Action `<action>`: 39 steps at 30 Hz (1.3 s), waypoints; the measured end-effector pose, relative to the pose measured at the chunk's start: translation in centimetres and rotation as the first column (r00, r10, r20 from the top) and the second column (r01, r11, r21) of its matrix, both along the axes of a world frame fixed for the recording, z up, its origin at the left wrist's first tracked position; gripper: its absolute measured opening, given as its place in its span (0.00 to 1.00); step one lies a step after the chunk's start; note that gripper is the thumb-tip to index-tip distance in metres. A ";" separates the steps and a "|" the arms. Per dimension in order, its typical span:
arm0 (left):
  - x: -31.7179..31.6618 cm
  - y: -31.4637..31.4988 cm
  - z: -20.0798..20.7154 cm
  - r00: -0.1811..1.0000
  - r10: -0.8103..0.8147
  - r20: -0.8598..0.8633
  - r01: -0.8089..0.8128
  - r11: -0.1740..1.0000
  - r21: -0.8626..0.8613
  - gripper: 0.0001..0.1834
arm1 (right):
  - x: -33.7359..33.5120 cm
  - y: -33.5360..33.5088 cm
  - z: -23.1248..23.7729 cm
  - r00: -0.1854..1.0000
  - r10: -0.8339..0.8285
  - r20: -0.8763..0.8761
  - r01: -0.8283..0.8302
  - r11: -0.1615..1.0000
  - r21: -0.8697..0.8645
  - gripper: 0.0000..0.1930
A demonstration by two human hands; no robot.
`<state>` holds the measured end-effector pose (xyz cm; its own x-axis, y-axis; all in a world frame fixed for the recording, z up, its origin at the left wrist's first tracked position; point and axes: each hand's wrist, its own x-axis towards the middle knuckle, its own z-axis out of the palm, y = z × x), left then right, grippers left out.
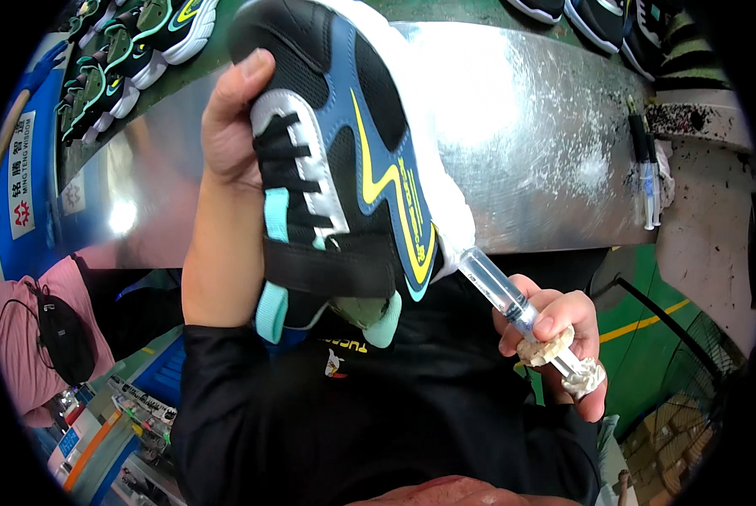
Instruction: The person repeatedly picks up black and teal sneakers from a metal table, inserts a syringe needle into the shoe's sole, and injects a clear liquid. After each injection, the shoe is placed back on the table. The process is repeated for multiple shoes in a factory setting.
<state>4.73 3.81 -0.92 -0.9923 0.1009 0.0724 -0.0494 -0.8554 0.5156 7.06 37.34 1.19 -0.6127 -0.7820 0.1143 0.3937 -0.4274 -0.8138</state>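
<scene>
My left hand [233, 126] grips a black, blue and yellow sneaker [338, 156] near its toe and lacing, thumb on the upper. The shoe is tilted up in front of me, with its white sole [433, 160] toward the right and its heel end low. In my right hand [579, 325] is a clear plastic syringe [494, 282], slanting up and left. Its tip is at the sole edge by the heel; whether it touches is hard to tell. Pale wadding is wrapped around the syringe's finger flange and plunger end, between my fingers.
A shiny metal sheet [530, 110] covers the worktable beneath the shoe. More sneakers [116, 80] stand at the far left and far right. Pens or thin tools [648, 173] lie at the right edge. A person in pink [57, 337] is at the left, and a fan [682, 413] stands lower right.
</scene>
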 end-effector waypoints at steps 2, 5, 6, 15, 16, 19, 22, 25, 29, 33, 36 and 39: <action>0.3 -0.3 -0.8 0.994 0.070 0.086 -0.065 0.996 -0.053 0.21 | 0.3 0.4 -0.8 1.000 -0.009 -0.025 0.008 0.999 -0.031 0.41; 0.7 0.0 -0.5 0.968 0.157 0.196 -0.134 0.983 -0.129 0.20 | 1.3 0.8 -1.9 0.997 -0.066 -0.031 0.063 0.992 -0.106 0.45; 0.5 -0.2 -0.7 0.967 0.160 0.199 -0.133 0.981 -0.142 0.19 | 1.6 0.9 -2.0 0.997 -0.077 -0.010 0.076 0.992 -0.103 0.45; 1.8 -3.7 -1.8 0.887 0.342 0.309 -0.207 0.895 -0.396 0.24 | 2.1 1.3 -3.4 0.994 -0.108 -0.028 0.104 0.988 -0.113 0.45; 2.2 -4.2 -1.9 0.875 0.362 0.322 -0.207 0.880 -0.427 0.24 | 2.0 1.3 -3.6 0.994 -0.105 -0.029 0.101 0.988 -0.115 0.45; 4.1 -6.0 -2.2 0.830 0.432 0.353 -0.208 0.826 -0.523 0.26 | 1.8 1.0 -4.0 0.996 -0.068 -0.062 0.060 0.991 -0.122 0.45; 6.2 -7.0 -1.9 0.800 0.451 0.396 -0.216 0.832 -0.511 0.25 | 1.4 0.8 -3.7 0.980 -0.074 -0.185 0.065 0.996 -0.056 0.44; 8.0 -5.8 -0.9 0.787 0.480 0.388 -0.245 0.819 -0.518 0.24 | 1.2 0.6 -3.4 0.956 -0.055 -0.288 0.057 0.998 0.001 0.43; 10.3 -4.9 -0.4 0.727 0.543 0.421 -0.253 0.781 -0.570 0.23 | 0.9 0.1 -3.2 0.925 -0.068 -0.373 0.080 0.997 0.018 0.42; 12.8 -5.8 -0.6 0.761 0.568 0.314 -0.187 0.655 -0.732 0.22 | 1.0 -0.7 -3.2 0.914 -0.097 -0.394 0.104 0.995 -0.002 0.41; 13.7 -4.3 0.2 0.791 0.534 0.299 -0.132 0.626 -0.769 0.27 | 1.0 -1.3 -3.4 0.903 -0.090 -0.421 0.098 0.995 -0.002 0.41; 15.8 -4.0 0.0 0.737 0.586 0.335 -0.174 0.645 -0.744 0.25 | 1.0 -1.6 -3.7 0.888 -0.088 -0.452 0.107 0.994 0.017 0.39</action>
<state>20.49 -0.21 -0.88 -0.7965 -0.4812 -0.3661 -0.2240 -0.3276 0.9179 8.03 35.69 -2.49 -0.5762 -0.7310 0.3656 -0.0601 -0.4082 -0.9109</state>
